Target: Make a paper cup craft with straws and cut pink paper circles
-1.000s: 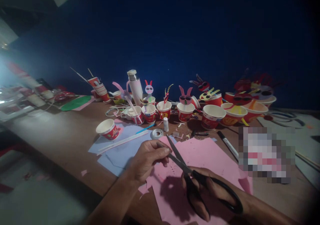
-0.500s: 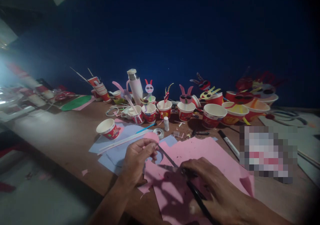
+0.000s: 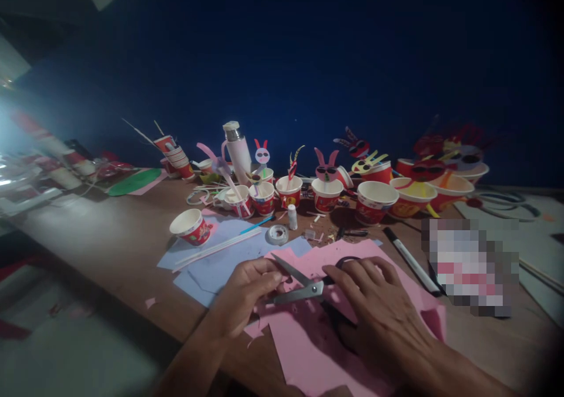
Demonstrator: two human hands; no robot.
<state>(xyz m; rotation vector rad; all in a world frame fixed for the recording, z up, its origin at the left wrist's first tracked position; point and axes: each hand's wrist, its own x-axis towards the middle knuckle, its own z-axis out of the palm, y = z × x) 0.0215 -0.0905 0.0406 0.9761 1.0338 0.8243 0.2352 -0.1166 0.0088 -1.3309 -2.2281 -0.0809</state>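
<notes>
My right hand (image 3: 374, 303) grips a pair of scissors (image 3: 314, 290) by their black handles, and the silver blades are spread apart. The blade tips point left, to either side of the fingertips of my left hand (image 3: 247, 291). Those fingers are pinched closed on a pink paper piece, mostly hidden behind them now. Under both hands lies a large sheet of pink paper (image 3: 304, 344) with cut edges. Blue paper (image 3: 194, 279) is spread to the left, partly covered by my left hand.
A paper cup (image 3: 189, 226) stands on the blue paper near white sticks (image 3: 215, 250). Behind are a tape roll (image 3: 277, 234), a small white bottle (image 3: 292, 216), several red cups with paper rabbit heads (image 3: 326, 171), and a flask (image 3: 240, 156). A marker (image 3: 412, 262) lies right.
My right hand has turned, and the scissor blades have spread from closed to open. The pink round paper that showed above my left fingers is no longer plainly visible.
</notes>
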